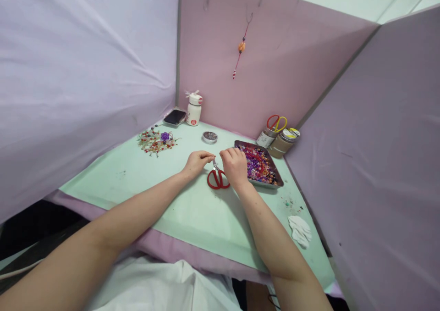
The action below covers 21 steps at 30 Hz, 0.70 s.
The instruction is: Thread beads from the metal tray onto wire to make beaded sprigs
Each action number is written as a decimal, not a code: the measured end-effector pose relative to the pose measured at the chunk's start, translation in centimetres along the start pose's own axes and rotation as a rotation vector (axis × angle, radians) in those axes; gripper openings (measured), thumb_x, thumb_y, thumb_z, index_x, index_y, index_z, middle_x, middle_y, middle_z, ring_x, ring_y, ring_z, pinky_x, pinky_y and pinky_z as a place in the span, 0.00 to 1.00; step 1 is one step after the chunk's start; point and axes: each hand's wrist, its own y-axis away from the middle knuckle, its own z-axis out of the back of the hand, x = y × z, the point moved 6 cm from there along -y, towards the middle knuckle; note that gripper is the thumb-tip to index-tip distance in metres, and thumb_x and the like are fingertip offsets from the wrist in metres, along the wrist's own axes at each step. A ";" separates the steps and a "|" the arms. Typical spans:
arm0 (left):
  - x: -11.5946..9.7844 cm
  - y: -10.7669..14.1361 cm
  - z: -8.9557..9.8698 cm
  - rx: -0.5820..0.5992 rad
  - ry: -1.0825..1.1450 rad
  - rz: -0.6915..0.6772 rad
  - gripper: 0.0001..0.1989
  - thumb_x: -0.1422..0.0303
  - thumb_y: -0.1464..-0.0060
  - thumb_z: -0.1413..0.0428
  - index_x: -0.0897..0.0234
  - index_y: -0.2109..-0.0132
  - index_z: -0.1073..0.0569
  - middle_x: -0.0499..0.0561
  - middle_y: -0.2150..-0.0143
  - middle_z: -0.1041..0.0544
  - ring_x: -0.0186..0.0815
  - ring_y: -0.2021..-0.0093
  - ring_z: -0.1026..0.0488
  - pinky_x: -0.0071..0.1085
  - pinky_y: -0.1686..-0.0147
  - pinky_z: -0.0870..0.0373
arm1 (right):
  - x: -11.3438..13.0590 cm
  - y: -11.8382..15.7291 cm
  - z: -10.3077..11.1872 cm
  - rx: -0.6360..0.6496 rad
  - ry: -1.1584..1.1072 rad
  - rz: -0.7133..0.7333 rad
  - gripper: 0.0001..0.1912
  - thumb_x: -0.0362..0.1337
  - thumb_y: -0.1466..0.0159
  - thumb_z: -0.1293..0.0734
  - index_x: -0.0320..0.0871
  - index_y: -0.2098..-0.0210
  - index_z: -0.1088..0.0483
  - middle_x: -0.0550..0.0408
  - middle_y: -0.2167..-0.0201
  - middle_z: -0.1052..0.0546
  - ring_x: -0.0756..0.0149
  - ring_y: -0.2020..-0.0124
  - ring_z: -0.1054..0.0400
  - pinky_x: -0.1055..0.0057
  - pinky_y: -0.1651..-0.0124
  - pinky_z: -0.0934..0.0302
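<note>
My left hand and my right hand face each other above the middle of the table, a small gap apart. Both have thumb and fingers pinched together; whatever lies between them is too small to make out. Between and just below the hands lies a pair of scissors with red handles, its blades pointing away from me. Close to my right hand, which hides its left part, is a metal tray filled with purple, red and orange beads.
Beaded pieces form a pile at left. Behind stand a round tin, phone, white bottle, holder with scissors and jar. A white glove-like cloth lies right. A beaded string hangs above.
</note>
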 end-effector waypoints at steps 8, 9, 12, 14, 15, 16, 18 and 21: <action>0.2 -0.1 0.0 0.012 -0.008 -0.021 0.08 0.65 0.56 0.40 0.63 0.68 0.20 0.51 0.70 0.21 0.36 0.67 0.29 0.32 0.60 0.34 | 0.1 0.1 -0.3 -0.029 0.016 0.022 0.09 0.36 0.32 0.42 0.45 0.65 0.30 0.51 0.68 0.27 0.59 0.62 0.41 0.63 0.59 0.55; 0.2 -0.1 0.0 0.011 -0.005 -0.018 0.08 0.65 0.56 0.40 0.63 0.68 0.20 0.51 0.70 0.22 0.35 0.67 0.29 0.32 0.60 0.34 | 0.1 0.1 -0.4 -0.025 0.010 0.018 0.09 0.36 0.32 0.42 0.45 0.65 0.30 0.51 0.68 0.26 0.59 0.62 0.41 0.63 0.59 0.55; 0.1 0.0 0.0 0.000 0.013 -0.006 0.08 0.65 0.57 0.40 0.64 0.68 0.20 0.51 0.72 0.23 0.35 0.68 0.30 0.32 0.61 0.34 | 0.0 0.2 -0.4 -0.028 -0.012 0.003 0.09 0.36 0.32 0.41 0.45 0.64 0.30 0.52 0.68 0.26 0.60 0.62 0.40 0.63 0.59 0.55; -0.1 0.0 0.1 -0.008 0.032 0.003 0.09 0.65 0.57 0.40 0.64 0.69 0.20 0.50 0.73 0.23 0.35 0.68 0.30 0.32 0.61 0.34 | -0.1 0.2 -0.4 -0.042 -0.023 -0.003 0.09 0.36 0.32 0.41 0.45 0.64 0.30 0.52 0.68 0.26 0.61 0.62 0.40 0.64 0.59 0.54; -0.1 0.0 0.2 -0.013 0.040 0.008 0.09 0.64 0.57 0.40 0.65 0.69 0.20 0.50 0.74 0.24 0.35 0.68 0.30 0.32 0.61 0.34 | -0.1 0.3 -0.4 -0.050 -0.026 -0.006 0.09 0.36 0.32 0.41 0.45 0.64 0.30 0.52 0.68 0.26 0.61 0.62 0.40 0.64 0.59 0.54; -0.1 0.0 0.2 -0.017 0.048 0.011 0.09 0.64 0.58 0.39 0.65 0.70 0.20 0.50 0.74 0.24 0.35 0.68 0.30 0.32 0.61 0.34 | 0.0 0.3 -0.4 -0.058 -0.028 -0.008 0.09 0.36 0.32 0.41 0.45 0.64 0.30 0.52 0.68 0.26 0.61 0.63 0.40 0.64 0.59 0.54; -0.2 0.0 0.2 -0.026 0.058 0.015 0.09 0.63 0.58 0.39 0.65 0.70 0.21 0.50 0.74 0.24 0.35 0.68 0.30 0.32 0.62 0.34 | 0.1 0.4 -0.5 -0.069 -0.027 -0.007 0.09 0.36 0.32 0.41 0.45 0.64 0.30 0.52 0.68 0.26 0.62 0.63 0.40 0.64 0.59 0.54; -0.2 0.0 0.2 -0.031 0.058 0.010 0.10 0.63 0.59 0.39 0.65 0.71 0.21 0.51 0.74 0.24 0.36 0.69 0.30 0.33 0.62 0.34 | 0.2 0.4 -0.5 -0.076 -0.011 -0.005 0.09 0.36 0.32 0.41 0.45 0.65 0.30 0.53 0.68 0.26 0.62 0.63 0.40 0.64 0.59 0.54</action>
